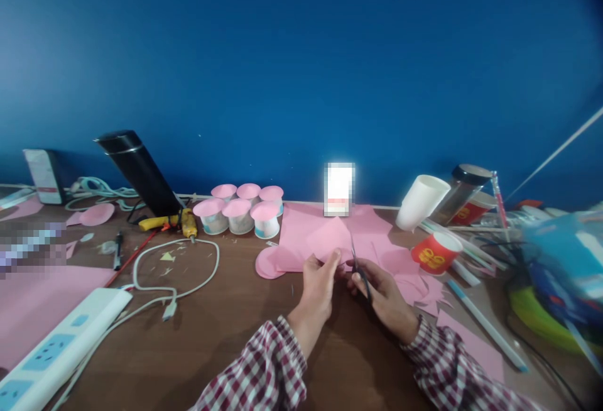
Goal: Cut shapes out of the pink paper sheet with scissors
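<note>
My left hand (318,288) pinches a piece of pink paper (327,239) between thumb and fingers, above the table's middle. Close beside it, my right hand (379,295) is closed around the dark handles of a pair of scissors (362,277). The blades point upward and away, at the right edge of the held paper. Behind the hands lie larger pink sheets (294,229). A small stack of round pink discs (268,263) rests left of them, and pink offcuts (414,282) are scattered to the right.
Several pink-topped cups (237,210) stand behind, near a yellow glue gun (167,221) and black bottle (141,172). A power strip (61,348) and white cable (176,295) lie left. At right are a red paper cup (437,252), white cup (421,200) and light-coloured strip (487,326).
</note>
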Motion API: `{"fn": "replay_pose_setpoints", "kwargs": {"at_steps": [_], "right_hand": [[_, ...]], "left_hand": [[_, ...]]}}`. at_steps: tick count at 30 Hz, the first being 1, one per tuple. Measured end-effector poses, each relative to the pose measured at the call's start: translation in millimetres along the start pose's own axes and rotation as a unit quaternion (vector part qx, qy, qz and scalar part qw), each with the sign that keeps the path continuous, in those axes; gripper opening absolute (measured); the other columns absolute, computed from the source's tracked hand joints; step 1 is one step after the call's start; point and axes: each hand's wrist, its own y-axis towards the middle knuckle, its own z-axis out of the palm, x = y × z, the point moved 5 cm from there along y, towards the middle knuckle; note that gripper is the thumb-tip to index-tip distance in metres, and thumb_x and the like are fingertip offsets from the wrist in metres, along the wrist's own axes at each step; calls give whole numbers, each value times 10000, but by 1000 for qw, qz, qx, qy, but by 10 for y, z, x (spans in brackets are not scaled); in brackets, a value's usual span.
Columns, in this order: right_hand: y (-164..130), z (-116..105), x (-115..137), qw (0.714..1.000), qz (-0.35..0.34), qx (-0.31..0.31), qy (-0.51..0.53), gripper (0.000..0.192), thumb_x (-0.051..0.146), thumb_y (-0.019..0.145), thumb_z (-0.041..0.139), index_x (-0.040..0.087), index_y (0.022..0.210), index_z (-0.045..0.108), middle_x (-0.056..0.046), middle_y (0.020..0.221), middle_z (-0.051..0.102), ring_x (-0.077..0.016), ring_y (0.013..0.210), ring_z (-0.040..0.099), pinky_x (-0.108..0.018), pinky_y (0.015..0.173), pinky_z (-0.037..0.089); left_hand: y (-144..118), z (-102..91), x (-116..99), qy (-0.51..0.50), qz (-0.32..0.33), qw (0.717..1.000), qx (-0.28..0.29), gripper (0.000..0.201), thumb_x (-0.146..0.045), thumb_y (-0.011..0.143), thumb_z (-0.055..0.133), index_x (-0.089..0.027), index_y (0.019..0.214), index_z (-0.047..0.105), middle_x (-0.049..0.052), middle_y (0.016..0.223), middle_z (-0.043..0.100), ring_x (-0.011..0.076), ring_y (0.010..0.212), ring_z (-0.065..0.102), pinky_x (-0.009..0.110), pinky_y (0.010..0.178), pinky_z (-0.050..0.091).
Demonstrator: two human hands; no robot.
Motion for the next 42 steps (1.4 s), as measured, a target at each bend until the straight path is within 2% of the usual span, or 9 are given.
{"fn": "replay_pose_setpoints", "kwargs": {"at_steps": [10,20,28,42], "right_hand": [[3,-7,12,999,-20,4,-40,453,532,777,648,175,1046,582,-10,686,601,-149,609,554,-285,579,474],[-5,-18,-28,998,-21,13,-49,406,474,822,627,176,1091,564,-17,732,613,-154,659,562,-282,618,468],[-6,-4,11,999,-13,9,-44,442,501,779,663,184,1074,573,-20,736,631,-160,672,580,-280,628,476],[-6,-17,-4,999,-17,19,-44,427,491,803,642,182,1084,552,-17,750,621,-144,668,569,-261,629,478]], "left_hand": [[11,-22,-5,11,23,1000,7,338,-385,596,767,-146,655,536,-22,536,535,102,470,509,236,467,405],[19,-12,11,10,17,1000,5,314,-365,622,749,-153,635,518,-19,532,534,100,467,508,226,457,408],[11,-13,-6,9,15,1000,7,321,-363,619,755,-155,604,511,-26,513,514,86,453,487,217,454,407],[27,-31,9,27,17,999,-6,308,-346,634,743,-153,682,509,-22,567,537,97,491,507,231,479,413]]}}
